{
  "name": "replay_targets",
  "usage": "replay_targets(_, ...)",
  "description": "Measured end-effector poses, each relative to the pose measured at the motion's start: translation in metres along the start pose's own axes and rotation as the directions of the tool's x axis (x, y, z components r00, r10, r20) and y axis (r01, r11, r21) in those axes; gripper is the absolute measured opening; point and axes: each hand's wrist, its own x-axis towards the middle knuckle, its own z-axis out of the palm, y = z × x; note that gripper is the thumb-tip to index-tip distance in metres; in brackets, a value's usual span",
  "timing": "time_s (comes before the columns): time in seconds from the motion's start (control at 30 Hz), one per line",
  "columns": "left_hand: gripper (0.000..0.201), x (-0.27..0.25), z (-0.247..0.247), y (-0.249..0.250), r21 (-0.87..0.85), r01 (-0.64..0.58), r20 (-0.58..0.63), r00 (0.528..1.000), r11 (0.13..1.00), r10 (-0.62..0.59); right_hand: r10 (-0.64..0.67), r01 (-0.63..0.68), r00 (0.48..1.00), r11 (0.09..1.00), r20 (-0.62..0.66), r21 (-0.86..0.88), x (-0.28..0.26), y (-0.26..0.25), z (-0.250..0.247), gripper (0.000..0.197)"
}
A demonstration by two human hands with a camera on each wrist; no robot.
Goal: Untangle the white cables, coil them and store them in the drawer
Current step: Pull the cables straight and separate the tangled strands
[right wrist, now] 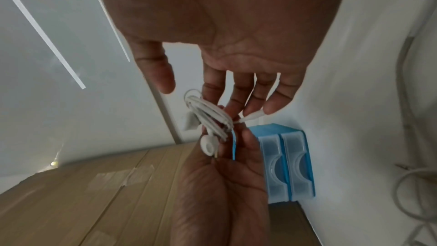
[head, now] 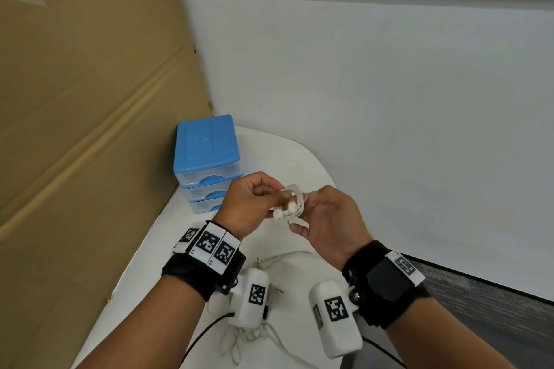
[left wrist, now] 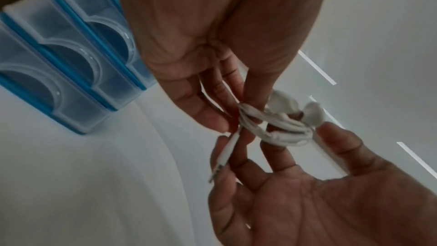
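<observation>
coiled earphones held in both hands above the table, drawers shut

the left hand [head: 250,204] pinches a small coil of white earphone cable [head: 292,202] between thumb and curled fingers, with the two earbuds [head: 284,210] hanging just beside the thumb. the coil is up in the air over the white table [head: 299,159], in front of the drawer unit and apart from it.

the right hand [head: 329,225] meets the coil from the other side. its fingers [right wrist: 238,91] are fairly straight and only lightly bent, and their tips touch the bundle. the cable's plug end [left wrist: 224,156] runs along these fingers, and the thumb stands off to the side, clear of the coil. from the wrist views this looks like a loose fingertip touch on the plug end, not a full grasp.

the blue drawer unit [head: 207,156] sits at the table's far left corner, against a cardboard sheet [head: 90,99]. it has a blue lid and three translucent drawers [left wrist: 71,59] stacked one over another, each with a blue half-round handle. all three are pushed in. what lies inside cannot be told through the cloudy fronts.

more white cables [head: 269,335] lie loose and tangled on the near part of the table, under the wrists.
</observation>
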Motion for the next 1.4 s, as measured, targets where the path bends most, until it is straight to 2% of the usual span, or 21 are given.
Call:
replay_targets(0.07,0.01,0.0,0.001,0.001,0.058,-0.005,0.003,1.0,0.998,0.005,-0.021,0.021,1.0,0.996,0.003,-0.082,-0.001,-0.002,0.001,0.02)
replay_targets(0.13,0.008,0.001,0.003,-0.001,0.128,-0.005,-0.005,1.0,0.992,0.006,-0.033,0.034,0.999,0.947,0.011,-0.32,0.0,-0.002,0.004,0.023)
replay_targets(0.2,0.011,0.003,0.003,-0.003,0.141,0.018,-0.016,1.0,0.99,-0.015,-0.052,0.034,0.998,0.889,-0.026,-0.456,0.003,0.001,0.004,0.023)
replay_targets(0.33,0.024,0.005,-0.003,-0.007,-0.008,0.173,-0.072,0.982,0.985,-0.173,-0.129,0.051,0.983,0.878,-0.133,-0.477,0.004,0.0,-0.004,0.012)
replay_targets(0.4,0.033,0.005,-0.005,-0.009,-0.02,0.251,-0.036,0.967,0.968,-0.252,-0.177,0.065,0.97,0.852,-0.169,-0.52,0.005,0.002,-0.008,0.02)
replay_targets(0.47,0.033,0.003,-0.005,-0.011,0.053,0.303,0.035,0.952,0.952,-0.305,-0.238,0.08,0.952,0.8,-0.192,-0.595,0.009,0.005,-0.009,0.023)
replay_targets(0.53,0.028,0.002,-0.003,-0.011,0.152,0.32,0.092,0.937,0.935,-0.336,-0.297,0.096,0.939,0.711,-0.174,-0.696,0.011,0.01,-0.011,0.022)
replay_targets(0.63,0.03,0.004,0.0,-0.014,0.253,0.318,0.053,0.938,0.914,-0.341,-0.386,0.129,0.921,0.446,-0.06,-0.886,0.011,0.016,-0.014,0.014)
replay_targets(0.7,0.027,0.005,0.0,-0.018,0.27,0.305,0.014,0.947,0.913,-0.321,-0.412,0.139,0.911,0.293,0.006,-0.946,0.01,0.02,-0.015,0.011)
replay_targets(0.77,0.02,0.005,-0.001,-0.021,0.236,0.281,-0.022,0.959,0.931,-0.283,-0.434,0.141,0.9,0.196,0.043,-0.97,0.009,0.021,-0.015,0.007)
replay_targets(0.8,0.017,0.005,-0.001,-0.021,0.22,0.264,-0.043,0.964,0.939,-0.261,-0.457,0.147,0.888,0.177,0.051,-0.973,0.009,0.02,-0.015,0.007)
replay_targets(0.87,0.017,0.006,-0.004,-0.023,0.211,0.231,-0.079,0.973,0.95,-0.219,-0.514,0.181,0.856,0.205,0.052,-0.962,0.009,0.015,-0.015,0.007)
replay_targets(0.93,0.018,0.007,-0.008,-0.023,0.199,0.212,-0.086,0.976,0.957,-0.198,-0.53,0.223,0.847,0.314,0.024,-0.923,0.008,0.009,-0.014,0.005)
replay_targets(1.03,0.017,0.008,-0.011,-0.022,0.176,0.18,-0.08,0.982,0.968,-0.169,-0.434,0.2,0.901,0.436,-0.01,-0.878,0.008,0.006,-0.017,0.014)
replay_targets(1.1,0.013,0.009,-0.012,-0.024,0.194,0.132,-0.081,0.99,0.972,-0.118,-0.262,0.096,0.964,0.459,-0.032,-0.883,0.008,0.005,-0.02,0.017)
replay_targets(1.17,0.01,0.01,-0.014,-0.027,0.259,0.08,-0.077,0.995,0.963,-0.062,-0.106,0.037,0.994,0.558,-0.027,-0.829,0.009,0.004,-0.021,0.048)
replay_targets(1.2,0.01,0.011,-0.014,-0.03,0.315,0.052,-0.056,0.998,0.948,-0.036,-0.078,0.025,0.996,0.63,-0.031,-0.776,0.011,0.002,-0.019,0.063)
replay_targets(1.27,0.014,0.011,-0.014,-0.034,0.433,0.001,0.016,1.0,0.901,-0.009,-0.06,0.005,0.997,0.712,-0.053,-0.703,0.016,-0.001,-0.016,0.077)
replay_targets(1.33,0.017,0.011,-0.011,-0.039,0.479,-0.023,0.066,0.998,0.878,-0.009,-0.01,-0.034,0.998,0.715,-0.059,-0.698,0.023,-0.001,-0.017,0.071)
replay_targets(1.4,0.015,0.014,-0.009,-0.041,0.452,-0.009,0.054,0.998,0.892,-0.017,0.058,-0.082,0.997,0.748,-0.057,-0.659,0.028,0.002,-0.02,0.056)
